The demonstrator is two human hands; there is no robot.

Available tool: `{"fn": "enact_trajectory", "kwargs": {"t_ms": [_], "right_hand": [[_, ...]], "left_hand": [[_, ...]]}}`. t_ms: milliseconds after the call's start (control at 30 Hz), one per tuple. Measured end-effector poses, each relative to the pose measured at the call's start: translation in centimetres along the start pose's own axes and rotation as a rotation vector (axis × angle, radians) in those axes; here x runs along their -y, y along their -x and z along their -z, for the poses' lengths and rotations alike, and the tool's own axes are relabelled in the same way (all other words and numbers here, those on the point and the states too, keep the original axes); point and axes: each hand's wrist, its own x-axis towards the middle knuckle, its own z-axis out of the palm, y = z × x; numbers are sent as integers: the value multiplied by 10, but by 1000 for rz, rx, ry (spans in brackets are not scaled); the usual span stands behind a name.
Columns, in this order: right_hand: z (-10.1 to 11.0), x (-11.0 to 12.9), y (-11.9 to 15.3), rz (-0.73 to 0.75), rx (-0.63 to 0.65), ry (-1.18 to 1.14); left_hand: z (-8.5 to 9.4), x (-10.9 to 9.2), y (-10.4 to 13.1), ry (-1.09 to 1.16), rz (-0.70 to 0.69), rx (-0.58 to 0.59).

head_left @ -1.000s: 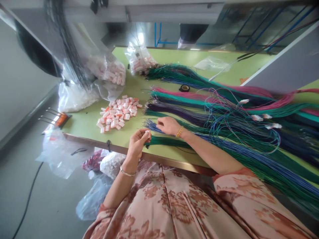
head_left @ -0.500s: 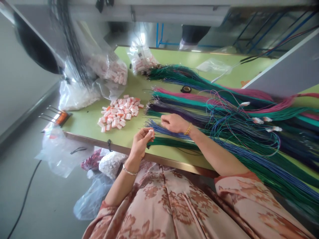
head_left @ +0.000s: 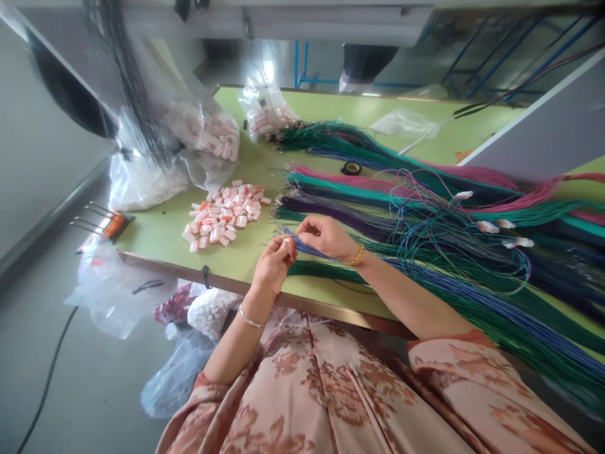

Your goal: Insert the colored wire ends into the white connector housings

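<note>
My left hand [head_left: 273, 265] pinches a small white and orange connector housing [head_left: 290, 245] between thumb and fingers, above the table's front part. Close by on its right, my right hand [head_left: 326, 237] is closed in a pinch near the connector. What its fingertips hold, if anything, is too small to make out. Below and beside this hand lie bundles of blue wires [head_left: 454, 284], dark green wires [head_left: 321, 271] and purple-black wires [head_left: 331, 213]. A loose pile of white and orange connector housings [head_left: 224, 215] lies on the table left of my hands.
Pink wires [head_left: 340, 178] and another green bundle [head_left: 340, 135] lie farther back, near a black tape roll [head_left: 351, 168]. Several wired connectors [head_left: 486, 227] rest on the right. Bags of housings [head_left: 220, 139] stand back left. An orange block with metal prongs [head_left: 113, 226] sits at the left corner.
My left hand has risen slightly and turned, showing more of the connector's orange side. My right hand has moved a little left, so the two hands are closer together.
</note>
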Motion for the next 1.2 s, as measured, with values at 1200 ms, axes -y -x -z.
{"fn": "enact_trajectory", "kwargs": {"t_ms": [1200], "right_hand": [[-13,-19,24,89,7,219]], "left_hand": [[-8,12,-5,-215,-158,-94]]}}
